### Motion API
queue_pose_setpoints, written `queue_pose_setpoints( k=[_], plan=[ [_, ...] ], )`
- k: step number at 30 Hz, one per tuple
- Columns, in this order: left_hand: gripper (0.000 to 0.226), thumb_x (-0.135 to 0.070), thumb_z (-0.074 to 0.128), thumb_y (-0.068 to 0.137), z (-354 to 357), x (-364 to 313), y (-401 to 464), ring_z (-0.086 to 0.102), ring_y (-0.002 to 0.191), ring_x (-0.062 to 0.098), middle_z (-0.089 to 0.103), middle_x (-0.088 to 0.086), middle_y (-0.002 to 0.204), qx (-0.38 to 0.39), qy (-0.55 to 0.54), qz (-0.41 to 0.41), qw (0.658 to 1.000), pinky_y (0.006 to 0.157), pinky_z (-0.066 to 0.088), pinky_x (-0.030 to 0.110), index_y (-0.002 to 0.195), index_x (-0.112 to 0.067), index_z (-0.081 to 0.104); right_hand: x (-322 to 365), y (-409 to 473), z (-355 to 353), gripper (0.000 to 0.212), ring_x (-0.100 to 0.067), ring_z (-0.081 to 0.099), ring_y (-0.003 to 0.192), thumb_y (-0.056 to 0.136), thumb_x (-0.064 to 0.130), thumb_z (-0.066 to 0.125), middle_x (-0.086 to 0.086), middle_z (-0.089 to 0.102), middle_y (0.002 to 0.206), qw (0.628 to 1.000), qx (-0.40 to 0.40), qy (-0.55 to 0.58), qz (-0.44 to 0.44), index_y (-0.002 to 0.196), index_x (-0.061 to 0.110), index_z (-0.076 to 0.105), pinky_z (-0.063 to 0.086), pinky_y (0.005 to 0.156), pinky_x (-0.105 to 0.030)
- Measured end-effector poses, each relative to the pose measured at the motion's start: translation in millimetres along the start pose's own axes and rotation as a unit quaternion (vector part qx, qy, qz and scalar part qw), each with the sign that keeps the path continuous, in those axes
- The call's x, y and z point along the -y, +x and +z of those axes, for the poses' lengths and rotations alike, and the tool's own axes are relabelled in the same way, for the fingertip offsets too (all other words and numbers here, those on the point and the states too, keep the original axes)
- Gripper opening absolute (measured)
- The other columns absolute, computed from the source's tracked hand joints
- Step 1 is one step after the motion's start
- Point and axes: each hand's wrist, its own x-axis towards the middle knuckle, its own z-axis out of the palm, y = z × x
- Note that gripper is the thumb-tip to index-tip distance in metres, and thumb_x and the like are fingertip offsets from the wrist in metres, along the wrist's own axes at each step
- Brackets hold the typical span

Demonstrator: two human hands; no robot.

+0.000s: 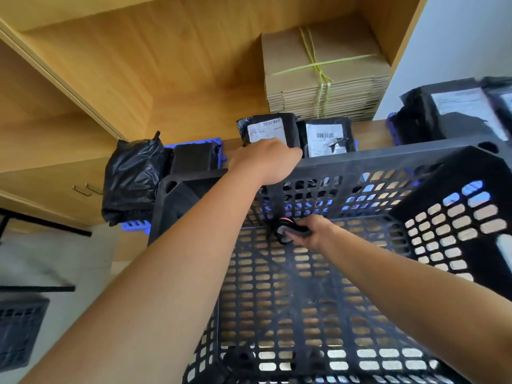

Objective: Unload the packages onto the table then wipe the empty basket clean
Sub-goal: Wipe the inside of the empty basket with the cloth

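Basket (pixel 360 164) stood emptied, packages (pixel 328 139) on the surface (pixel 371 131) at 12 o'clock. Left hand (pixel 266 162) clenched over the far rim; right hand (pixel 313 231) gripped a cloth (pixel 288 231) on the mesh floor. Risks: cloth snagging in slots; basket shoving packages backward if the rim hold slackened.

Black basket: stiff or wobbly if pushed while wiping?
The black basket looks like rigid moulded lattice, so probably stiff. Empty and perforated, likely light, apt to slide. The left hand gripping its rim while the right hand wipes fits that.
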Motion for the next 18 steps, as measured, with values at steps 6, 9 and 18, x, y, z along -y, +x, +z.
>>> queue_pose_setpoints(
  k=[6,9,18],
  plan=[
    [0.029,-0.042,0.019,0.084,-5.3,-4.1,-8.8,0.036,0.067,0.023,0.040,0.005,0.075,0.032,-0.003,0.015,0.999,0.058,0.023,0.035,0.070,-0.020,0.031,21.6,-74.8,17.6,0.015,-0.033,0.064,0.113,0.102,-0.003,0.041,-0.027,0.064,0.100,0.994,0.066,0.081,0.034,0.096,-0.008,0.053,0.056,0.091,-0.039],
    [0.034,-0.046,0.020,0.086,-8.1,-5.2,-9.3,0.033,0.066,0.022,0.039,0.013,0.077,0.055,-0.010,-0.007,0.998,0.058,0.022,0.035,0.071,-0.017,0.029,34.3,-110.8,18.8,0.017,-0.033,0.068,0.089,0.101,-0.005,0.043,-0.026,0.065,0.078,0.990,0.096,0.099,0.022,0.090,-0.008,0.055,0.059,0.083,-0.038],
    [0.034,-0.043,0.030,0.093,-12.9,-8.8,-10.8,0.036,0.070,0.022,0.041,0.006,0.079,0.092,-0.073,-0.014,0.993,0.065,0.026,0.037,0.071,-0.018,0.036,61.4,-168.3,13.0,0.017,-0.033,0.071,0.056,0.097,-0.008,0.048,-0.027,0.068,0.094,0.987,0.134,0.075,-0.041,0.109,-0.012,0.060,0.061,0.053,-0.042]
  ],
)
